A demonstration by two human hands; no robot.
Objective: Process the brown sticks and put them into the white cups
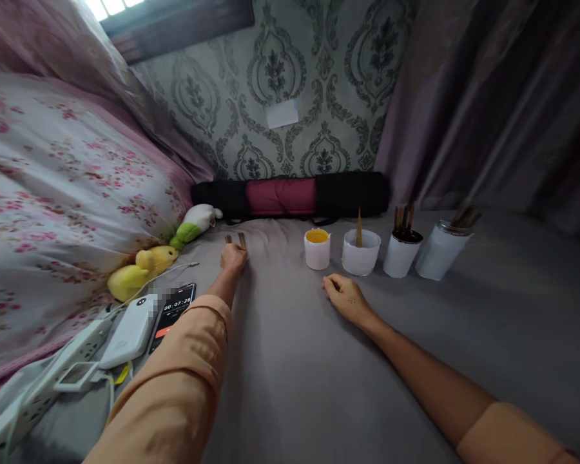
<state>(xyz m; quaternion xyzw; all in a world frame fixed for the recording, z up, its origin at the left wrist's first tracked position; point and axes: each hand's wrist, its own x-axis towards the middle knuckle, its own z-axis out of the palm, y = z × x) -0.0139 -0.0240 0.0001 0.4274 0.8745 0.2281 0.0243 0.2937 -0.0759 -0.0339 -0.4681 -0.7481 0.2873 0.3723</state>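
My left hand (233,256) is closed, low over the grey sheet, with the ends of thin brown sticks (242,241) showing just beyond its fingers. It covers the rest of them, so the exact grip is partly hidden. My right hand (347,298) is curled closed on the sheet, and I see nothing in it. Just beyond it stand a white cup with a yellow inside (318,255) and a wider white tub (361,258) holding one pointed tan stick (359,229). To their right, a white container with a dark rim (400,256) and a tilted-looking white jar (439,254) hold several brown sticks.
A black and maroon roll (281,196) lies along the patterned wall. On the left are plush toys (128,281), a white power bank (129,332), a phone showing a timer (174,312) and a power strip (43,380) with cables. A dark curtain (502,103) hangs at right.
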